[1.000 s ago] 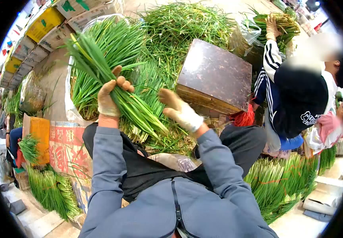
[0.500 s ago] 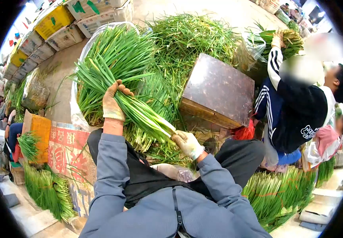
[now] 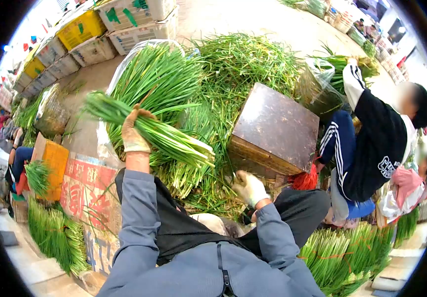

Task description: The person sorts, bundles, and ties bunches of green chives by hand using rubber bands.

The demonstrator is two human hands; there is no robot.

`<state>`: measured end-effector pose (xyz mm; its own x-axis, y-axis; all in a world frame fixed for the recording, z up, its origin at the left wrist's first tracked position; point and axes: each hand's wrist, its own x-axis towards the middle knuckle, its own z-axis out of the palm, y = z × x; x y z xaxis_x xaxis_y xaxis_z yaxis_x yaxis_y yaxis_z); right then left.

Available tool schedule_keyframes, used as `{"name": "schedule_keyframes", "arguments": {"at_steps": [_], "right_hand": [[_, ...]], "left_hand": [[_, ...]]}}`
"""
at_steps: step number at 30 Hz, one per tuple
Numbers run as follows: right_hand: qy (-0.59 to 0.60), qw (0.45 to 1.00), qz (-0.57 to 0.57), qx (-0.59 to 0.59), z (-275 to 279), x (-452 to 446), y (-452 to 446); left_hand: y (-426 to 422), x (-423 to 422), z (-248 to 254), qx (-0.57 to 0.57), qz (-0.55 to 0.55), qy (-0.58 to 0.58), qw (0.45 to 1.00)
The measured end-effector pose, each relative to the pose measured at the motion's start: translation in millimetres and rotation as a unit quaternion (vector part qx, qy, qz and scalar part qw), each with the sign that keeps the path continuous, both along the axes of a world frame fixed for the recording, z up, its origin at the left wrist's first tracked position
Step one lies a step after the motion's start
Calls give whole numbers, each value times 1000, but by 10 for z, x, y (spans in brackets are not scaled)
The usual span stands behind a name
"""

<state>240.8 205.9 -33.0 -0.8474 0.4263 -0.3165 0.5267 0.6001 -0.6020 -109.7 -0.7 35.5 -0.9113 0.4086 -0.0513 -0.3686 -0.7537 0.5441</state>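
Note:
My left hand (image 3: 135,131), in a dirty pale glove, is wrapped round a bunch of garlic chives (image 3: 179,142). The pale cut ends point right and the green tips, blurred, point left. Apart from the bunch, my right hand (image 3: 249,188) hangs lower right, gloved too, with its fingers curled in. Whether it pinches any stray leaf I cannot make out. Behind the bunch, more garlic chives (image 3: 159,79) stand in a white plastic bag (image 3: 103,137). Loose leaves and trimmings (image 3: 248,59) are heaped over the floor beyond my knees.
A dark-topped wooden box (image 3: 275,126) stands right of the heap, with red ties (image 3: 304,176) at its corner. A co-worker (image 3: 376,143) sits at right, one arm raised. Tied chive bundles (image 3: 347,252) stand lower right, others (image 3: 55,237) lower left. Crates (image 3: 144,29) are stacked at the back left.
My right hand has let go of the stalk ends and moved down and right. My left hand still holds the bunch, now tilted flatter. The co-worker has shifted posture.

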Motion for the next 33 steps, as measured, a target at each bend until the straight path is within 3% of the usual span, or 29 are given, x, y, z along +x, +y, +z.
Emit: {"name": "schedule_keyframes", "arguments": {"at_steps": [1, 2, 5, 7, 8, 11, 13, 15, 17, 19, 20, 22, 23, 27, 28, 31, 33], "right_hand": [[111, 990, -66, -65, 70, -101, 24], [199, 974, -96, -50, 61, -213, 52], [288, 945, -107, -116, 738, -611, -34], [241, 952, -79, -171, 899, -901, -41], [194, 965, -15, -176, 1080, -1013, -58], [187, 897, -34, -398, 741, -1350, -248], [179, 901, -28, -394, 815, -1317, -290], [338, 718, -136, -593, 724, -1211, -237], [461, 505, -167, -711, 579, -1061, -50], [471, 473, -193, -719, 554, -846, 195], [447, 700, -147, -537, 546, -829, 212], [303, 815, -136, -475, 765, -880, 62], [263, 911, -70, -310, 762, -995, -50], [380, 918, 42, -103, 703, -1294, -303], [327, 938, 33, -105, 739, -1322, -304], [272, 918, -63, -281, 811, -1197, -136], [319, 856, -166, -371, 744, -1047, 8]], "left_hand": [[26, 151, 112, 39, -46, -14, 998], [92, 280, 167, 45, -53, -3, 998], [147, 424, 181, 29, -146, 59, 987], [215, 630, 310, 53, -213, 29, 975], [287, 655, 204, 53, -186, 29, 981], [327, 752, 129, 76, -253, 5, 964], [323, 813, 165, 75, -261, 4, 962], [258, 778, 153, 74, -261, 3, 962], [226, 705, 95, 102, -259, -19, 960], [232, 648, 75, 109, -245, -8, 963], [230, 642, 76, 102, -243, -18, 965], [282, 653, 90, 95, -247, -25, 964], [312, 683, 92, 94, -249, -27, 963], [431, 776, 137, 97, -285, -34, 953], [434, 785, 127, 84, -296, -23, 951], [409, 790, 121, 74, -304, -21, 950], [365, 738, 34, 18, -253, -45, 966]]}}
